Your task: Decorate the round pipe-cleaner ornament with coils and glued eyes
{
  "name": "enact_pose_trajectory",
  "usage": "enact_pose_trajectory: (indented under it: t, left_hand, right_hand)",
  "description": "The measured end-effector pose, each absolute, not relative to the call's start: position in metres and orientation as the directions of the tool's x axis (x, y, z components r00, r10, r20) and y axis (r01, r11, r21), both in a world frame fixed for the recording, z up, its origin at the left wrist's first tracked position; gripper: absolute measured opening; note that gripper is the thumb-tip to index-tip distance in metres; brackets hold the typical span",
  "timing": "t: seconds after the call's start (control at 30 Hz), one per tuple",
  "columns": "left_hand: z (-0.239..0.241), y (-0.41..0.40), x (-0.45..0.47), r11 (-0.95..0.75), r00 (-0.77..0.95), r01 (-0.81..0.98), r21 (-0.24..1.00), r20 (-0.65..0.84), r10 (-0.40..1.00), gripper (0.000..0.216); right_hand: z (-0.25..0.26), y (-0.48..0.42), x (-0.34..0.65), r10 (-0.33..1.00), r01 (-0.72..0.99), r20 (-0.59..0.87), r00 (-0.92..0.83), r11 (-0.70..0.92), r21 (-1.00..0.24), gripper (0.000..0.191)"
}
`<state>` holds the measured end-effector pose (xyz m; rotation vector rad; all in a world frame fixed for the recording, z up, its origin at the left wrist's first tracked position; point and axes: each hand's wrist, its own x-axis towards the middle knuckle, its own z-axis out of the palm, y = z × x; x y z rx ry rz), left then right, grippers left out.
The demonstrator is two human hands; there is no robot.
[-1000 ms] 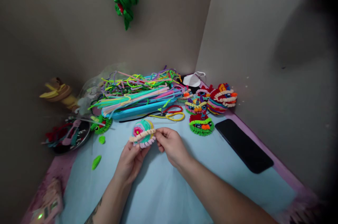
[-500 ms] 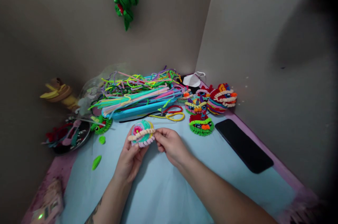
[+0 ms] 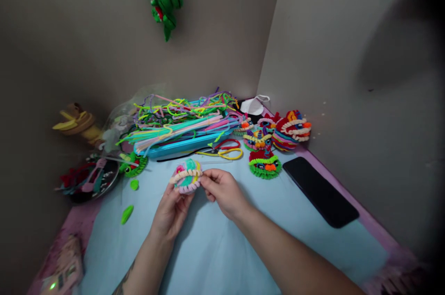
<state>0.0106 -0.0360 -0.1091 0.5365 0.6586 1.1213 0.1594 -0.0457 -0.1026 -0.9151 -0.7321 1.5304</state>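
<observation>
A small round pipe-cleaner piece (image 3: 188, 175), in teal, pink, yellow and lilac with a cream twisted band across it, is held up above the blue cloth. My left hand (image 3: 171, 211) grips it from below and the left, fingers wrapped round its underside. At its right edge, the thumb and fingertips of my right hand (image 3: 220, 190) pinch the end of the cream band. Behind the piece lie scissors (image 3: 231, 149) with red and yellow handles. Past them a blue tray (image 3: 184, 144) is heaped with pipe cleaners (image 3: 181, 123) in many colours.
Several finished pipe-cleaner heads (image 3: 264, 165) stand at the right, beside a black phone (image 3: 320, 191). At the left are a green pipe-cleaner head (image 3: 134, 165), two loose green pieces (image 3: 127, 214) and a dark round dish (image 3: 113, 176). Grey walls meet behind the table.
The round piece has turned in my left hand, so its pink spot shows less and the cream band faces me more. My right fingers have shifted slightly left with it.
</observation>
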Motion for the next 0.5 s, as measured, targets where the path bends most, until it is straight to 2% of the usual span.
enact_pose_trajectory:
  t: [0.3, 0.5]
  left_hand:
    - [-0.1149, -0.0357, 0.0074, 0.336, 0.257, -0.655, 0.677, -0.219, 0.941, 0.041]
    - [-0.1116, -0.036, 0.0095, 0.338, 0.241, -0.633, 0.697, -0.237, 0.941, 0.044]
  right_hand:
    - [-0.1059, -0.0429, 0.1642, 0.974, -0.342, -0.203, -0.101, -0.226, -0.912, 0.033]
    - [-0.1069, -0.0432, 0.1611, 0.977, -0.379, -0.215, 0.001, -0.199, -0.904, 0.03]
